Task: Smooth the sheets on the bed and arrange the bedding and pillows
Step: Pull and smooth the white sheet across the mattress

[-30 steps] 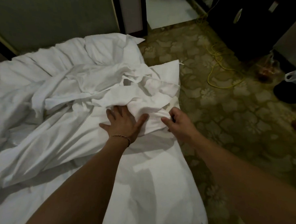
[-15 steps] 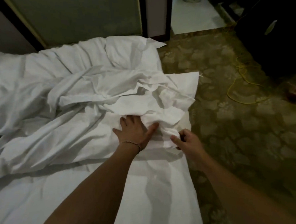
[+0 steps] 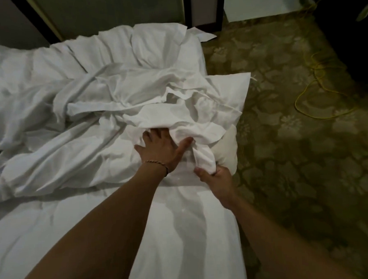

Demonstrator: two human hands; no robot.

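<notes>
1. White cotton-like bedding (image 3: 117, 104) lies crumpled in a heap on the bed (image 3: 184, 235), seen from the head camera; most of the heap sits beyond and to the left of both hands.
2. Left hand (image 3: 161, 150) lies flat on the bedding with fingers spread and straight, the fingertips tucked under a fold and the thumb stretched out toward the right hand. A thin bracelet (image 3: 156, 163) circles its wrist.
3. Right hand (image 3: 215, 178) has its fingers curled round a bunched twist of sheet (image 3: 203, 157), gripping it just beside the left thumb, at the bed's right edge.
4. A pillow (image 3: 227, 152) shows just beyond the right hand, partly covered by the bunched sheet; a flat white corner of cloth (image 3: 233, 87) juts out farther past it.
5. Nearer than both hands, the bed's sheet lies fairly smooth under the forearms.
6. Right of the right hand is a patterned green carpet (image 3: 297, 154), with a yellow cord (image 3: 311, 102) looped on it well apart from the bed.
</notes>
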